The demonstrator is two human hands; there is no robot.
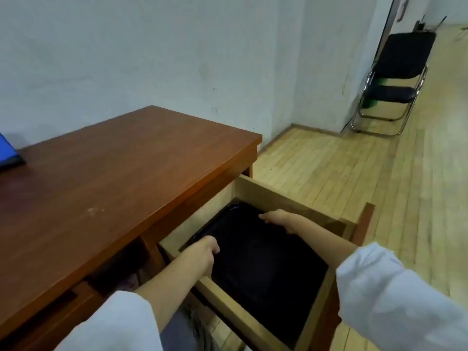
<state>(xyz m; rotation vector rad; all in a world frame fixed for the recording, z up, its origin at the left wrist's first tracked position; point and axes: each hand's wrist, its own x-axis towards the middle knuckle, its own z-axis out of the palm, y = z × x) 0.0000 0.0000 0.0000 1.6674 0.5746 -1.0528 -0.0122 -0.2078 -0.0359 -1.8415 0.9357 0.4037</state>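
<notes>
Hands either side of black tray

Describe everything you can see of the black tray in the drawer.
The black tray is dark, glossy and rectangular, with rounded corners and a raised rim. It lies inside the open wooden drawer, filling most of it. The left hand grips its left rim; the right hand holds its far edge. It looks empty.

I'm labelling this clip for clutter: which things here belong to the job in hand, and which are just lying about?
In the job: black tray, gripped at its edges by the left hand and right hand; the open drawer holding it.
Lying about: blue folder on the desk; folding chair by the wall.
</notes>
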